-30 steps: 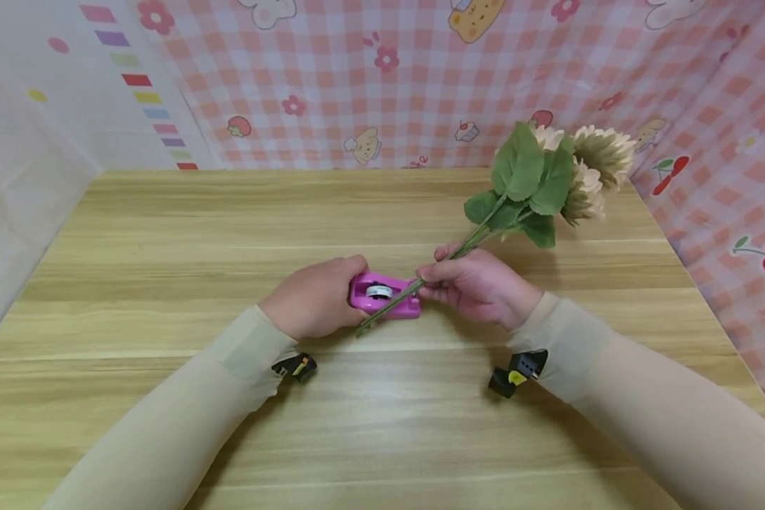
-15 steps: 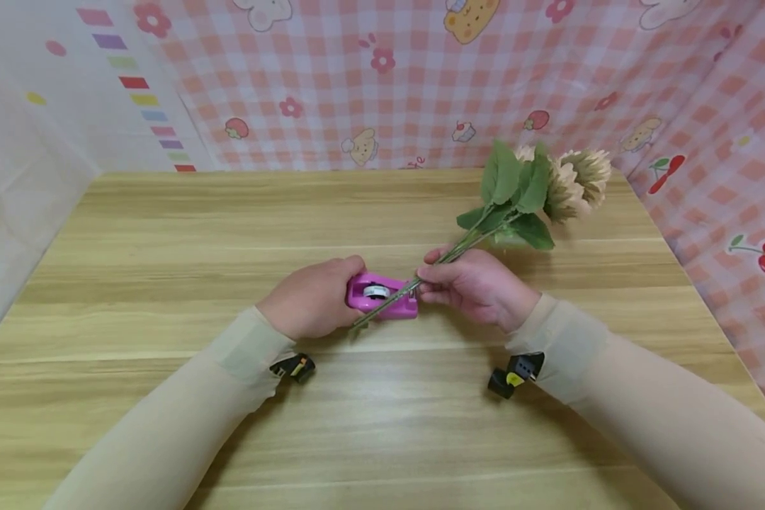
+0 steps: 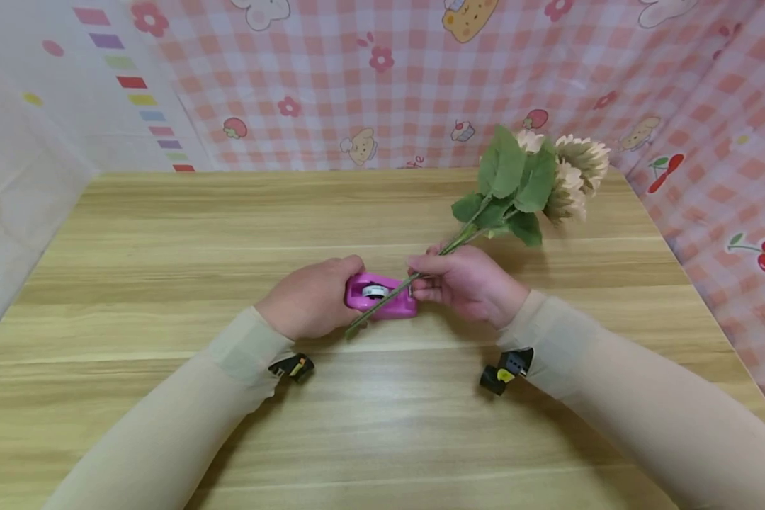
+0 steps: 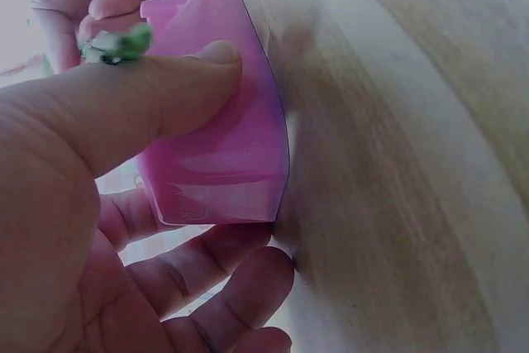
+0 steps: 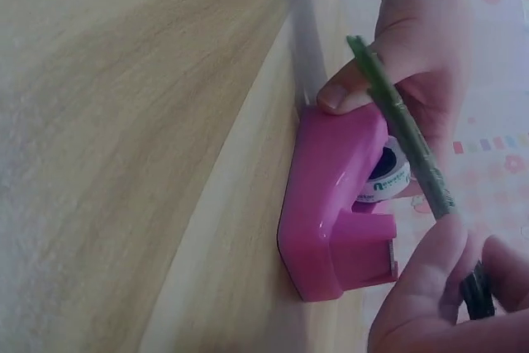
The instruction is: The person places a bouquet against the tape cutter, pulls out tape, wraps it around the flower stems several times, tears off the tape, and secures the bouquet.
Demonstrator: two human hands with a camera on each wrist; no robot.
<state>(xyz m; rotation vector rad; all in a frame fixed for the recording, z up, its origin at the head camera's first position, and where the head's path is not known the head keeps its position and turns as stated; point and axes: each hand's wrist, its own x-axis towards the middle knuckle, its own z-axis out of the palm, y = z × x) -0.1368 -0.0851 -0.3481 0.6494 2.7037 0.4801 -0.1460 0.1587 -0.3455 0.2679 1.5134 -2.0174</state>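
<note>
My left hand grips the back end of a pink tape dispenser, which stands on the table. In the left wrist view its thumb lies along the pink side wall. A white tape roll sits inside the dispenser. My right hand pinches the green stems of several cream artificial flowers with broad green leaves. The stems slant across above the dispenser, their cut ends near my left thumb. My right fingertips are close to the cutter end; whether they hold tape cannot be made out.
The wood-grain table extends around both hands. Pink checked cloth hangs behind it and on the right, with white cloth on the left. Small black cameras sit at both wrists.
My right hand has shifted slightly left, closer to the dispenser. The flower heads dipped and moved left, then rose a little. My left hand and the dispenser have hardly moved.
</note>
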